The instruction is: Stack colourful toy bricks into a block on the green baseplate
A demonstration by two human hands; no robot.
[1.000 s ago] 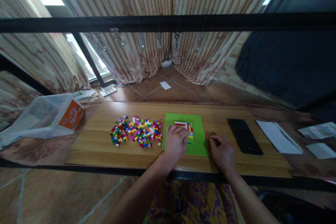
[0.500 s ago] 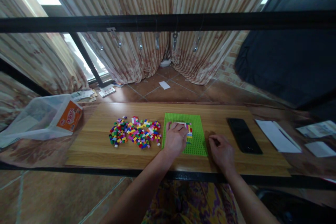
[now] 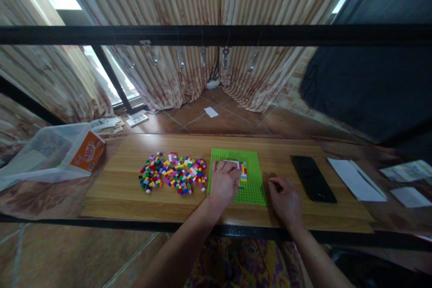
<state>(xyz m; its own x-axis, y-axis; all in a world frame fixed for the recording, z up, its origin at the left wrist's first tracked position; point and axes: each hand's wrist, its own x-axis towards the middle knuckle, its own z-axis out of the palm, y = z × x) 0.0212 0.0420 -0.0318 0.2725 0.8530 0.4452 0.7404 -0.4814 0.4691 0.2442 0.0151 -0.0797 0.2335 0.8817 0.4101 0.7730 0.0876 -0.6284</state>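
A green studded baseplate point(image 3: 253, 193) lies on the wooden board, with coloured toy bricks point(image 3: 243, 173) set on it in a small patch. Over the left part of that patch is my left hand point(image 3: 224, 182), its fingers bent down and closed; whatever they pinch is hidden beneath them. My right hand point(image 3: 285, 198) rests on the board just right of the baseplate, fingers curled in with thumb and forefinger together. I cannot make out anything inside that curl. Left of the baseplate spreads a loose pile of small bricks point(image 3: 173, 173) in many colours.
A black phone point(image 3: 313, 178) lies right of my right hand on the wooden board point(image 3: 114, 198). Beyond it are a white paper with a pen point(image 3: 356, 180). A clear plastic bin point(image 3: 57, 144) with an orange label stands at the left. A black bar point(image 3: 189, 35) crosses above.
The whole view has shifted slightly, so things sit a little lower. My left hand stays over the brick patch with its fingers drawn slightly closer together; my right hand keeps its pose.
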